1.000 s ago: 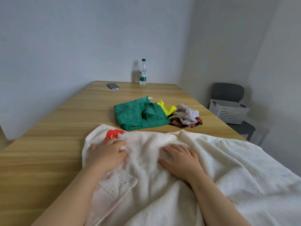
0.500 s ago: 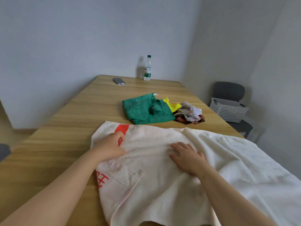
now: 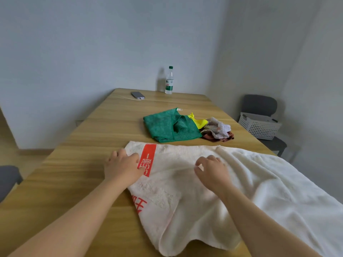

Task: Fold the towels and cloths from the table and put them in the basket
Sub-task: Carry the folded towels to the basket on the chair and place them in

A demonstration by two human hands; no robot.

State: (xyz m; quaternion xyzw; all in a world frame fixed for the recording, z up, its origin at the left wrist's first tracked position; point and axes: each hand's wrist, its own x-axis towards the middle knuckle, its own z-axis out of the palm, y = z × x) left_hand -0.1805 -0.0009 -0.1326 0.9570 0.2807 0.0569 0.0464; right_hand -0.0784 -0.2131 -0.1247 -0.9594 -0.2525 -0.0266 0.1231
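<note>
A large white towel [image 3: 259, 191] with a red patch lies spread over the near right of the wooden table [image 3: 78, 164]. My left hand [image 3: 122, 167] grips the towel's left edge beside the red patch, thumb on top. My right hand [image 3: 211, 171] sits over the towel's middle with its fingers loosely curled, the tips touching the cloth. Farther back lie a green cloth [image 3: 167, 125], a yellow cloth [image 3: 199, 122] and a crumpled pale and reddish cloth pile [image 3: 219, 129]. The white basket [image 3: 259, 125] stands on a grey chair to the right of the table.
A water bottle [image 3: 169, 80] and a phone [image 3: 137, 94] with a cable stand at the table's far end. The grey chair [image 3: 259, 104] is in the right corner. Another dark seat [image 3: 8, 179] shows at the left edge.
The towel now lies flatter, with more of its red patch showing. My left hand slid to the towel's left edge. My right hand's flat fingers have curled up.
</note>
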